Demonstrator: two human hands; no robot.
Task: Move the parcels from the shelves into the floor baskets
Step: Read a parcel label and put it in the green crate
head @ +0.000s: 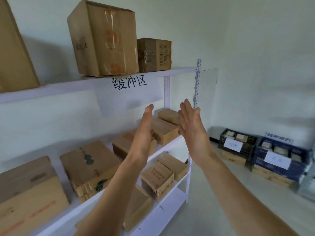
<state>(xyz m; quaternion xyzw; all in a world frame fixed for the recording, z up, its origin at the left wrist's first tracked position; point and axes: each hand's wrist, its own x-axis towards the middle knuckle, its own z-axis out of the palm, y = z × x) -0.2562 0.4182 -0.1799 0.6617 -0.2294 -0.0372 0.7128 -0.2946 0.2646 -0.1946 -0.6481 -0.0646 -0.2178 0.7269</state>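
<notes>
A white metal shelf rack carries cardboard parcels on several levels. On its top shelf stand a tall box and a smaller box. The middle shelf holds several brown parcels, among them one at the right end. My left hand and my right hand are both raised with straight fingers, palms facing each other, in front of that right end. Neither hand holds anything. On the floor at the right stand a black basket and a blue basket, each with a white label and parcels inside.
A paper sign with black characters hangs from the top shelf edge. Lower shelves carry more boxes. A large carton stands at the top left. Pale floor lies open between the rack and the baskets.
</notes>
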